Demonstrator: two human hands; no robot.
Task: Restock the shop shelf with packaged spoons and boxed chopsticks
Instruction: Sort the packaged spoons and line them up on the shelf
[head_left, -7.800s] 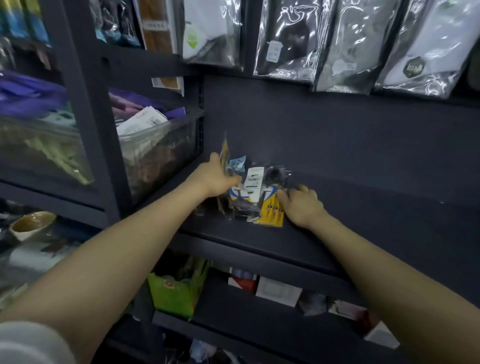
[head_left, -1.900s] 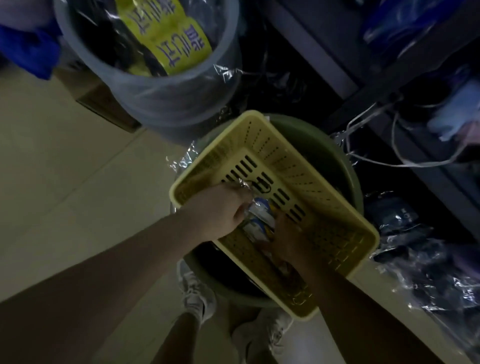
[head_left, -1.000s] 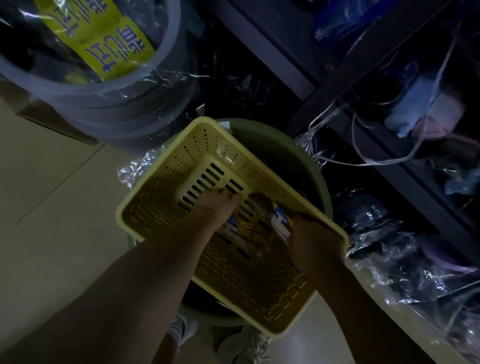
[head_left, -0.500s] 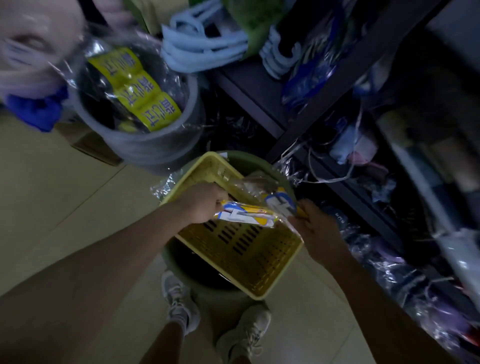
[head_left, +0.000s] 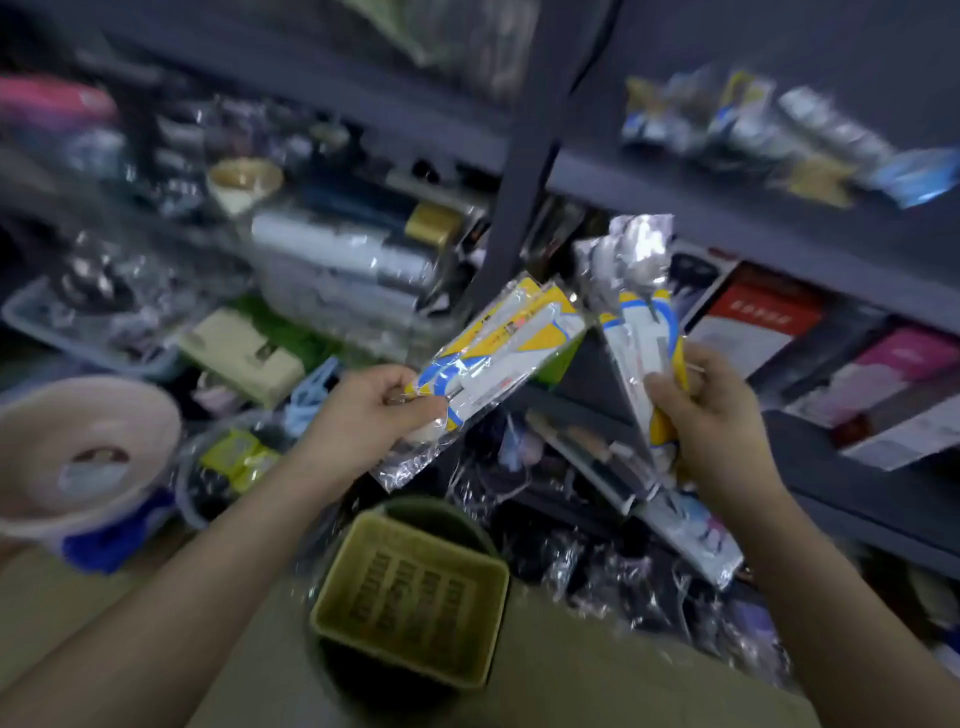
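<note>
My left hand (head_left: 363, 415) grips the lower end of a clear spoon packet with a yellow, blue and white card (head_left: 498, 343), tilted up to the right. My right hand (head_left: 711, 421) holds a second spoon packet (head_left: 636, 312) almost upright, with spoon bowls showing at its top. Both packets are raised in front of the dark shelf unit. Below them the yellow slotted basket (head_left: 415, 597) sits on a green bucket. On the upper right shelf (head_left: 675, 182) lies a row of similar packets (head_left: 743, 124). The picture is blurred.
A dark shelf post (head_left: 524, 171) stands between my hands and the shelves. A pink and white basin (head_left: 78, 457) sits at the left. Red and pink boxes (head_left: 779, 327) lie on the right middle shelf. Wrapped goods crowd the floor and lower shelves.
My view has swung up from the basket to the shelves. Both hands have lifted out of the basket and moved apart, each now holding its own spoon packet.
</note>
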